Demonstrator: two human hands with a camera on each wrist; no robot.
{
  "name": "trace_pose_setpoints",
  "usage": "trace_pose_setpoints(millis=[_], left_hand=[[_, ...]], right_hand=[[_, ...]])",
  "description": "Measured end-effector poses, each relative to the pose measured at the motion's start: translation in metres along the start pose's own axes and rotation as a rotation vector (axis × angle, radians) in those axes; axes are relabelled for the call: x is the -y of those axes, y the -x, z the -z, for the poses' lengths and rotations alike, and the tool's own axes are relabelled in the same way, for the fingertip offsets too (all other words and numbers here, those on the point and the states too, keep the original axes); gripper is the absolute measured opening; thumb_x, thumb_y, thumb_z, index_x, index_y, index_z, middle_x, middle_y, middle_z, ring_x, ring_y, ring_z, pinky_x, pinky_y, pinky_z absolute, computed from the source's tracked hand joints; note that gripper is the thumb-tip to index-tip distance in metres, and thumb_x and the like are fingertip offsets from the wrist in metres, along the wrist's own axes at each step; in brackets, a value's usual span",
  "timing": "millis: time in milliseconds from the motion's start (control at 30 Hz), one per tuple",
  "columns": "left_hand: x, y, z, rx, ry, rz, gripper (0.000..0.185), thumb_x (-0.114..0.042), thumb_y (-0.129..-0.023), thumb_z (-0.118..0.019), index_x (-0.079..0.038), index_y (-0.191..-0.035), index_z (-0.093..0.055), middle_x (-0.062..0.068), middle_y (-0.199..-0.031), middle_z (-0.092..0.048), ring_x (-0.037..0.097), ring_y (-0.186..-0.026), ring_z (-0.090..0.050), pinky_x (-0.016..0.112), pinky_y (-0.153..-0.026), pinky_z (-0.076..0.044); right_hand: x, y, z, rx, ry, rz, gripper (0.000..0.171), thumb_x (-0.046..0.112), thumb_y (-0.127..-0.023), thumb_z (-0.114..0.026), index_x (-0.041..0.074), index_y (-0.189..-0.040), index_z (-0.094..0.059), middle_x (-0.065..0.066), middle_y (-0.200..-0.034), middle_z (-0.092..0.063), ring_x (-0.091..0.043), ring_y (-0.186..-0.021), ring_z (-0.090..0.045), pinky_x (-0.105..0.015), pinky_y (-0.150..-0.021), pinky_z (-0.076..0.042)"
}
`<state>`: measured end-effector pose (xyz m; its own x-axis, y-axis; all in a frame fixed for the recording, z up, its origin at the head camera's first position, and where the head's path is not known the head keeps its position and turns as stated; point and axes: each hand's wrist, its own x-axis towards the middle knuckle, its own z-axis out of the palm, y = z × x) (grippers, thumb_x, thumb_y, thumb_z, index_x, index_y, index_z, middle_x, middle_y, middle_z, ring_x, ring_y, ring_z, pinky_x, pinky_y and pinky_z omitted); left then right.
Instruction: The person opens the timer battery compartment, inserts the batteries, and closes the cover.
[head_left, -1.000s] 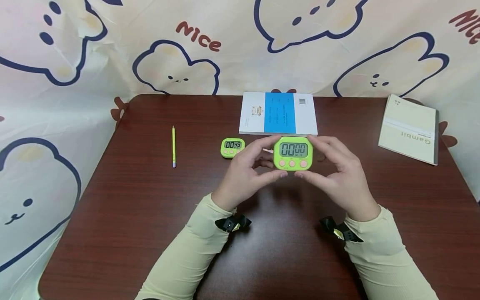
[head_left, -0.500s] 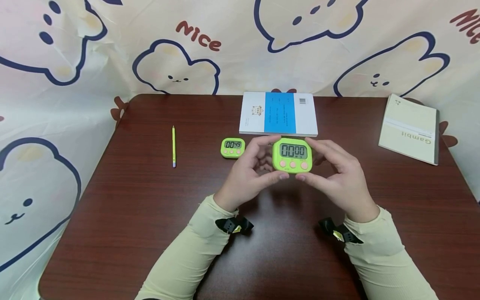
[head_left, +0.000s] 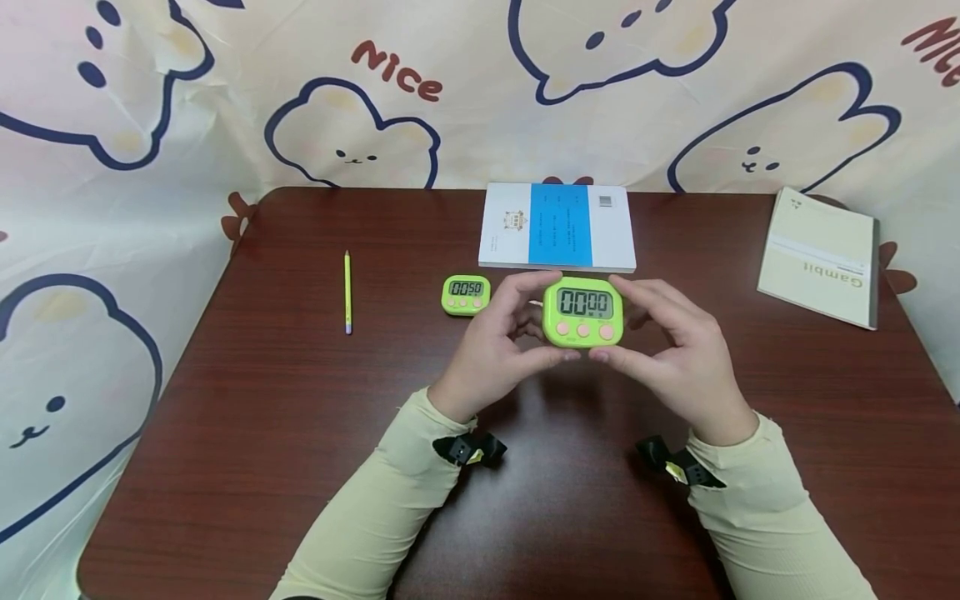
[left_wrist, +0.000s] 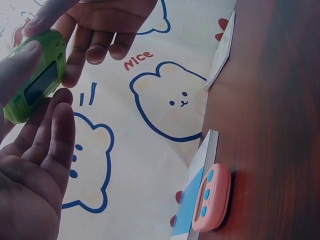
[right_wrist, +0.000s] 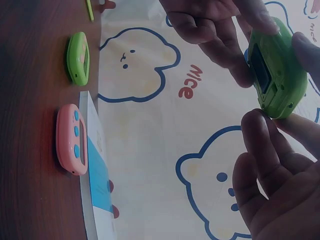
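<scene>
Dark red-brown wooden table, backed by a cream cloth with blue bear outlines. At the far edge lies a white book with a blue band; at far right a cream booklet. Left of centre sit a thin yellow pencil and a small green digital timer, flat on the table, reading 00:50. A pink timer with blue buttons stands by the book, hidden behind the hands in the head view.

Held item: a lime-green square digital timer with three pink buttons, display 00:00, raised above table centre, face toward the person, long axis left-right. It sits between both hands, equally near each.

Left hand: thumb under the bottom edge, index over the top-left corner, pinching; other fingers curled behind. Right hand: mirror grip, thumb under the bottom right, fingers wrapped over the top and back. Neither thumb is on a button.
</scene>
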<state>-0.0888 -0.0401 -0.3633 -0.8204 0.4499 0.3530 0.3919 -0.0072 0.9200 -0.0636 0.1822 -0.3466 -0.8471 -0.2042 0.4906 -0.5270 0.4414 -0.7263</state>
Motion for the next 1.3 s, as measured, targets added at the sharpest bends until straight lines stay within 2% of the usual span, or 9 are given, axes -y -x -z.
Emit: trace_pose_setpoints(millis=[167, 400, 633, 767, 900, 1000, 1167, 1300], left_hand=[[0.0010, 0.0003, -0.0012, -0.015, 0.004, 0.001, 0.073, 0.008, -0.081, -0.079, -0.005, -0.143, -0.041, 0.012, -0.127, -0.062, 0.017, -0.097, -0.067, 0.034, -0.080, -0.059], [0.0038, 0.0001, -0.0021, -0.085, -0.062, -0.063, 0.059, 0.011, -0.084, -0.071, -0.001, -0.135, -0.046, 0.015, -0.115, -0.069, 0.017, -0.092, -0.067, 0.030, -0.075, -0.057], [0.0053, 0.0004, -0.0026, -0.087, -0.081, -0.086, 0.056, 0.008, -0.086, -0.071, -0.002, -0.136, -0.047, 0.014, -0.115, -0.069, 0.017, -0.089, -0.065, 0.029, -0.073, -0.056], [0.0059, 0.0008, -0.0036, -0.090, -0.043, -0.076, 0.055, 0.009, -0.086, -0.071, -0.002, -0.135, -0.047, 0.015, -0.119, -0.067, 0.018, -0.093, -0.065, 0.029, -0.074, -0.056], [0.0052, 0.0011, -0.0035, -0.090, 0.061, -0.049, 0.055, 0.012, -0.085, -0.071, 0.001, -0.134, -0.047, 0.017, -0.127, -0.063, 0.020, -0.099, -0.066, 0.030, -0.076, -0.056], [0.0029, 0.0014, -0.0030, -0.063, 0.124, -0.013, 0.062, 0.013, -0.084, -0.072, -0.001, -0.137, -0.045, 0.016, -0.126, -0.062, 0.020, -0.096, -0.065, 0.031, -0.077, -0.056], [0.0010, 0.0017, -0.0028, -0.003, 0.119, 0.012, 0.078, 0.006, -0.081, -0.079, -0.009, -0.146, -0.039, 0.009, -0.123, -0.060, 0.020, -0.090, -0.060, 0.039, -0.076, -0.057], [0.0008, 0.0019, -0.0038, -0.016, 0.096, 0.011, 0.077, 0.003, -0.081, -0.081, -0.011, -0.145, -0.040, 0.007, -0.122, -0.058, 0.020, -0.088, -0.059, 0.036, -0.075, -0.057]], right_hand=[[0.0002, 0.0005, -0.0006, -0.006, -0.007, -0.011, 0.075, -0.008, -0.065, -0.091, 0.007, -0.133, -0.065, -0.001, -0.115, -0.068, -0.013, -0.087, -0.058, -0.019, -0.076, -0.048], [0.0006, 0.0014, -0.0024, 0.005, -0.018, -0.023, 0.073, -0.008, -0.066, -0.090, 0.010, -0.133, -0.066, -0.001, -0.112, -0.069, -0.011, -0.087, -0.059, -0.020, -0.077, -0.048], [0.0001, 0.0016, -0.0017, 0.010, -0.015, -0.026, 0.073, -0.007, -0.067, -0.090, 0.011, -0.133, -0.066, 0.001, -0.110, -0.068, -0.009, -0.088, -0.059, -0.021, -0.076, -0.049], [0.0001, 0.0018, -0.0010, 0.016, -0.020, -0.026, 0.074, -0.007, -0.066, -0.090, 0.011, -0.133, -0.066, 0.001, -0.109, -0.068, -0.010, -0.090, -0.058, -0.020, -0.075, -0.049], [-0.0002, 0.0017, -0.0010, 0.016, -0.036, -0.031, 0.073, -0.008, -0.066, -0.090, 0.010, -0.133, -0.066, 0.001, -0.110, -0.068, -0.010, -0.090, -0.058, -0.019, -0.075, -0.049], [-0.0005, 0.0016, -0.0014, 0.003, -0.057, -0.034, 0.072, -0.009, -0.067, -0.089, 0.009, -0.133, -0.066, 0.000, -0.112, -0.069, -0.010, -0.090, -0.059, -0.019, -0.076, -0.050], [0.0001, 0.0017, -0.0001, -0.012, -0.079, -0.063, 0.070, -0.010, -0.069, -0.087, 0.008, -0.133, -0.066, 0.000, -0.112, -0.068, -0.012, -0.091, -0.060, -0.020, -0.078, -0.051], [0.0007, 0.0012, 0.0016, 0.007, -0.086, -0.068, 0.070, -0.010, -0.070, -0.087, 0.009, -0.134, -0.065, 0.000, -0.112, -0.068, -0.013, -0.091, -0.060, -0.020, -0.079, -0.051]])
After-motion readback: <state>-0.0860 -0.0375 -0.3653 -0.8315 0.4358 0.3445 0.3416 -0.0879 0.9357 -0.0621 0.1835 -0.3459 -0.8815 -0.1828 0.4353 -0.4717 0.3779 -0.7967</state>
